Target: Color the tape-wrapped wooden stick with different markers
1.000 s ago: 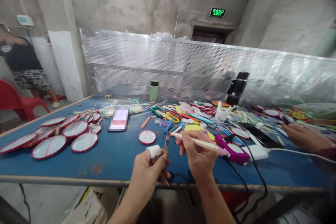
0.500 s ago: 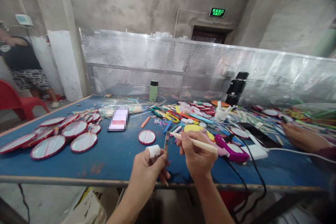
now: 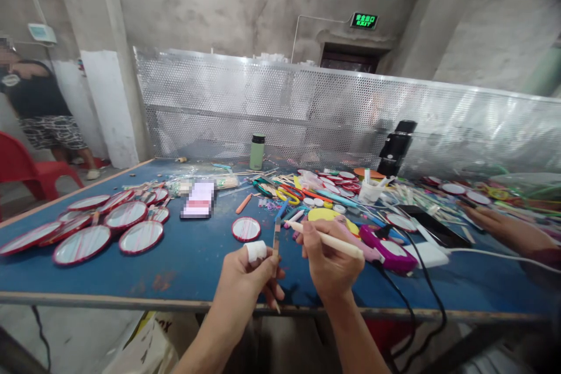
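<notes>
My left hand (image 3: 249,280), with white tape wrapped round one finger, pinches a narrow flat stick (image 3: 276,236). The stick stands nearly upright, with brown and dark bands on its upper part; a thin pointed end shows below my fingers. My right hand (image 3: 331,257) grips a cream pen-shaped tool (image 3: 333,241) like a pencil. Its tip points left, close to the upper end of the stick; whether they touch I cannot tell. Just beyond my left hand lies a round white disc (image 3: 246,228) with a red rim and pink streaks.
Red-rimmed discs (image 3: 134,236) are heaped at the left of the blue table (image 3: 193,272). A phone (image 3: 198,198), a green bottle (image 3: 257,152), scissors (image 3: 289,193), a purple device (image 3: 388,249) with cables and a black phone (image 3: 433,226) lie around. At right is another person's hand (image 3: 504,228).
The stick in my left hand has shifted slightly and stands a little straighter. My right hand stays nearly in place. The other person's hand at the right has moved a little and flattened.
</notes>
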{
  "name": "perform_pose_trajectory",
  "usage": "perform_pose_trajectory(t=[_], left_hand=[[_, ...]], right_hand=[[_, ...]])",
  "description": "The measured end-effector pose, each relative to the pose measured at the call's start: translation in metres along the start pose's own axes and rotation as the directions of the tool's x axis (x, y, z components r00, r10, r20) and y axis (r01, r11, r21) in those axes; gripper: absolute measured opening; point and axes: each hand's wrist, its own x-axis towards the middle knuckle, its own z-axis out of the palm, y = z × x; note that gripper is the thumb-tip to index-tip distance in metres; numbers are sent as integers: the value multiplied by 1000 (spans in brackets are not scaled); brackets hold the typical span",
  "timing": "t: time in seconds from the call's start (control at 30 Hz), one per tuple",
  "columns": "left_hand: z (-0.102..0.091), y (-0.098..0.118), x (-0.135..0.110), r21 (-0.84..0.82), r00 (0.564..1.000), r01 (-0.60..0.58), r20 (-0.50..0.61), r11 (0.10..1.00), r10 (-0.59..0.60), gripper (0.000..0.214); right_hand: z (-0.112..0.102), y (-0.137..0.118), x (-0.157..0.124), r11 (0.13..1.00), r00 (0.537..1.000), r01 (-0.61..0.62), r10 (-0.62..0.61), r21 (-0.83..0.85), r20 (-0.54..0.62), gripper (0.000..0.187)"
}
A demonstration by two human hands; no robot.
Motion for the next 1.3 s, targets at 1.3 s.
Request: perform_pose_trajectory(t=[1.3], left_hand=[[2,-4,1,38,999,-32,-12,999,33,28]], right_hand=[[4,-5,3,963,975,219,-211,-159,66,11]])
